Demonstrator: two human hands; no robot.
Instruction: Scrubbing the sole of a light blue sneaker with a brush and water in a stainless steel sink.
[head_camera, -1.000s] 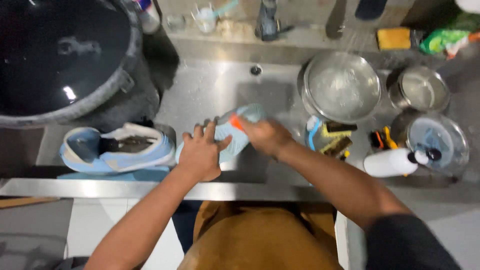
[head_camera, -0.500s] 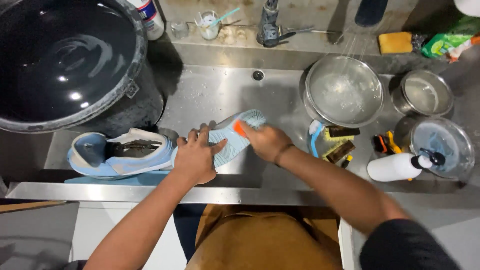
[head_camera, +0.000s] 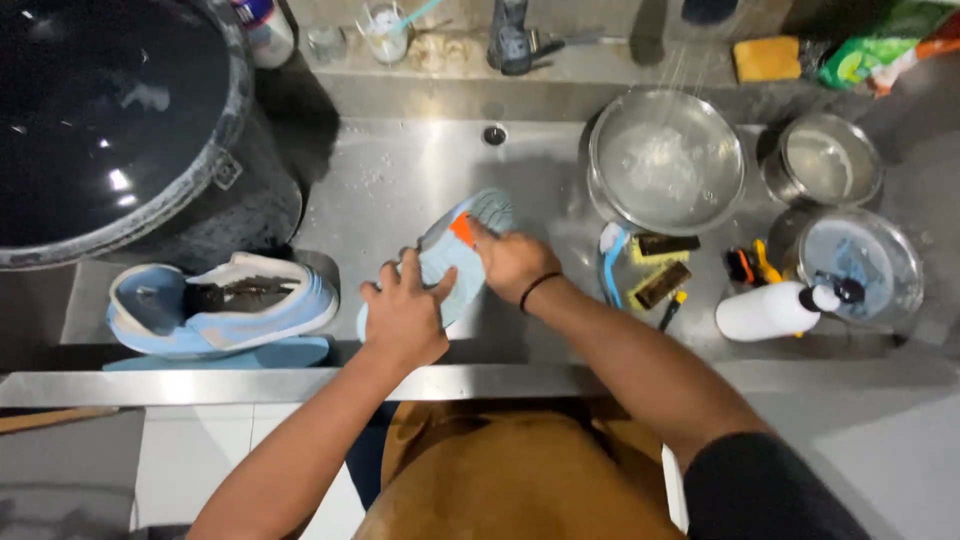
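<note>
You had the light blue shoe (head_camera: 455, 262) sole-up in the steel sink (head_camera: 400, 170), left hand (head_camera: 402, 318) clamped around its heel end, fingers curled over the edge, and your right hand (head_camera: 512, 262) was closed on a small orange-topped scrubber (head_camera: 461, 229) pressed to the sole near the toe. Going by that, the scrubbing looked midway: the pale ridged sole appeared wet, no suds that I could make out. Its mate, the other blue-and-white shoe (head_camera: 225, 305), sat upright at the left, seemingly yet to be done
</note>
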